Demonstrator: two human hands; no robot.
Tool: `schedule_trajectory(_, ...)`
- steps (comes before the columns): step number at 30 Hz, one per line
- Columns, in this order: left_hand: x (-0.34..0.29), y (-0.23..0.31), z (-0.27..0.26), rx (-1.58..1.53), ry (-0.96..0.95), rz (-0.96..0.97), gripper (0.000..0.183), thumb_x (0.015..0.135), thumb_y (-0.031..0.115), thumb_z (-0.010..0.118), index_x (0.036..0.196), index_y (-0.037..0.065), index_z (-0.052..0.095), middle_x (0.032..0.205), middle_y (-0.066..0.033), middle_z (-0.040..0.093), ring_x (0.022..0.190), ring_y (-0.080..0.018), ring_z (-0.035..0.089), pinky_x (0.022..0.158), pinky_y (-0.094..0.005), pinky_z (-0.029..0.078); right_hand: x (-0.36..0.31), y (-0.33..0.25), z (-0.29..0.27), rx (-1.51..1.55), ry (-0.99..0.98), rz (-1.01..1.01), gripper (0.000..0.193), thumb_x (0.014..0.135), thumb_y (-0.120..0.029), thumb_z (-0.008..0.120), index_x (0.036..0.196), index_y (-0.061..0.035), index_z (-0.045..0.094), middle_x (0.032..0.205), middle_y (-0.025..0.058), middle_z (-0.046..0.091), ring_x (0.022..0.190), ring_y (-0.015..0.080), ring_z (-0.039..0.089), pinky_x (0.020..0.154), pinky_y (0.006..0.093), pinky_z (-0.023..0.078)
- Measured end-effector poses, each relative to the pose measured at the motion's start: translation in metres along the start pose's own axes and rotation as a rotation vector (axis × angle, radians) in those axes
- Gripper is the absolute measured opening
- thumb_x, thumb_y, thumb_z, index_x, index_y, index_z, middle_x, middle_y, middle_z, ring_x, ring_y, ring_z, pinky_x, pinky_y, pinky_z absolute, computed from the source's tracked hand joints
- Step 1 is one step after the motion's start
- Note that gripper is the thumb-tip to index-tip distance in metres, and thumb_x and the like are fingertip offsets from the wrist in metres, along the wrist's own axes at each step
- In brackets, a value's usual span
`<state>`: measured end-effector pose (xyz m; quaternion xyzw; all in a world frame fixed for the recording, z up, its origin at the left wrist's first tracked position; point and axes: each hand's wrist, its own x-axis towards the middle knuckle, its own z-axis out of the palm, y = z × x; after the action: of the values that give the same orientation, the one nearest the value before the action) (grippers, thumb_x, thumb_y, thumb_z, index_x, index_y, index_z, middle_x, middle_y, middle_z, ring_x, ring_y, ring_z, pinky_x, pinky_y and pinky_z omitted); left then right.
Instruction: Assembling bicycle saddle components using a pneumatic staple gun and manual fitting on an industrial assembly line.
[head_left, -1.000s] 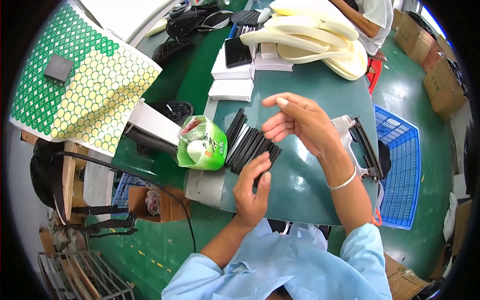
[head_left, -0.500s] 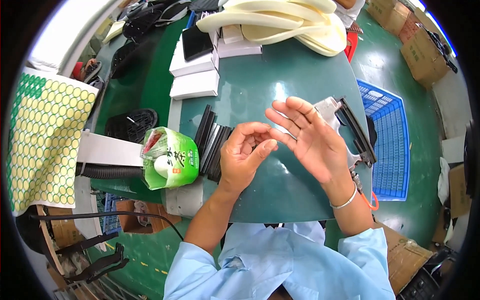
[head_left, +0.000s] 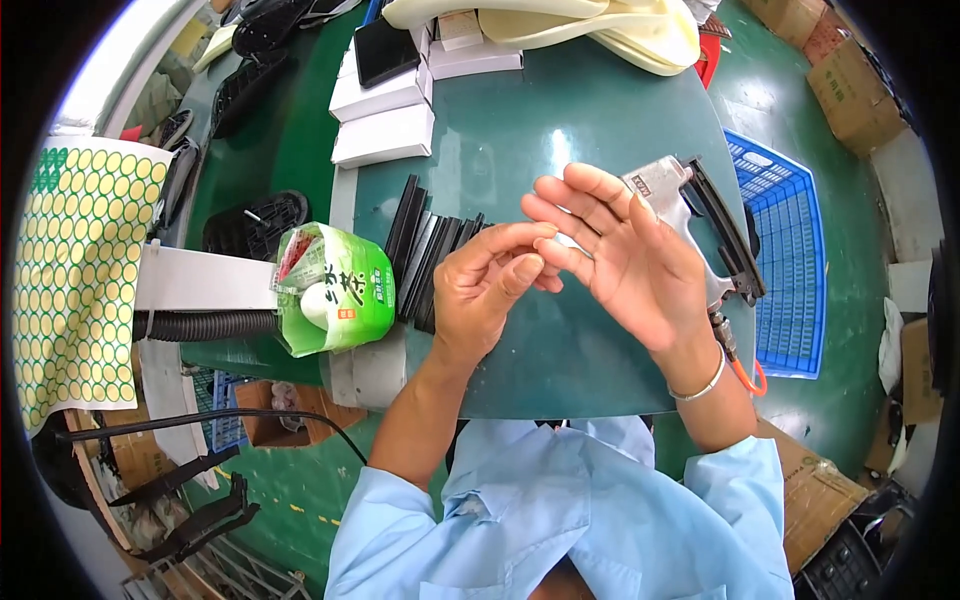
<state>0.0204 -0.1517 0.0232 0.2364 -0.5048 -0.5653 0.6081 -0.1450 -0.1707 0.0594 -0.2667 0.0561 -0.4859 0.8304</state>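
Observation:
My left hand [head_left: 485, 290] is above the green table, its fingers curled. Its thumb and index finger close about the little fingertip of my right hand [head_left: 645, 265]. That right hand is held palm up with its fingers stretched out, and nothing lies on the palm. Just beyond it, a silver pneumatic stapler [head_left: 697, 220] with a black magazine rests on the table, an orange hose at its base. Left of my left hand lie several dark, narrow strips [head_left: 430, 265]. A green plastic bag [head_left: 362, 290] with a white round thing inside sits beside them.
White boxes [head_left: 383, 137] with a black phone [head_left: 387, 52] on top stand at the back left. Cream sole-shaped foam pieces [head_left: 640, 35] are piled at the far edge. A blue crate [head_left: 790, 260] is on the floor at the right. A dotted sheet [head_left: 85, 280] hangs at the left.
The table and its things appear slightly higher in the picture. My right fingers have shifted a little upward, and my left hand stays against the right little finger.

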Motion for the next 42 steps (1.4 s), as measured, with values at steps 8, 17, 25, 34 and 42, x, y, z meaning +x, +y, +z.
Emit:
schedule_trajectory(8,0.0,-0.001,-0.004,-0.024,-0.037,-0.011,0.026,0.089,0.013,0.059,0.108,-0.005,0.058,0.094,-0.0114,0.062,0.08,-0.0173,0.064,0.069,-0.0296,0.055,-0.002,0.003,0.001,0.06,0.029,0.006,0.052,0.091,-0.025,0.049,0.131,0.005,0.033,0.135,0.0215,0.038,0.129,0.0307,0.036,0.106,0.042,0.032)
schedule_trajectory(17,0.001,-0.003,0.001,0.031,-0.032,0.005,0.017,0.085,0.004,0.062,0.1,-0.004,0.062,0.089,-0.0098,0.06,0.079,-0.0155,0.062,0.067,-0.0252,0.054,-0.005,0.006,0.007,-0.138,0.232,0.071,0.046,0.077,0.0,0.064,0.118,0.0005,0.046,0.116,0.0115,0.05,0.112,0.019,0.048,0.091,0.03,0.041)
schedule_trajectory(25,0.001,0.0,0.003,0.13,-0.006,-0.014,0.016,0.086,0.004,0.061,0.1,-0.004,0.063,0.089,-0.01,0.06,0.076,-0.0159,0.061,0.067,-0.025,0.052,-0.006,0.003,0.006,-0.287,0.267,0.041,0.039,0.076,0.0,0.067,0.111,-0.0006,0.049,0.117,0.0121,0.048,0.109,0.0204,0.053,0.085,0.0311,0.047)
schedule_trajectory(34,0.01,0.011,0.002,0.693,-0.067,0.226,0.023,0.079,-0.004,0.06,0.1,0.002,0.066,0.083,-0.009,0.065,0.072,-0.0152,0.063,0.063,-0.0244,0.05,-0.008,0.002,0.005,-0.683,0.216,-0.177,0.031,0.076,0.009,0.061,0.104,-0.0001,0.053,0.129,0.0159,0.041,0.113,0.0252,0.054,0.085,0.0291,0.051)
schedule_trajectory(42,0.011,0.005,0.002,0.907,-0.001,0.426,0.02,0.07,-0.007,0.065,0.088,0.001,0.065,0.078,-0.0094,0.064,0.063,-0.0193,0.062,0.054,-0.0265,0.049,-0.011,0.007,0.011,-1.443,0.111,-0.4,0.028,0.076,0.012,0.058,0.102,0.0019,0.055,0.129,0.0183,0.042,0.111,0.0284,0.055,0.082,0.0303,0.053)
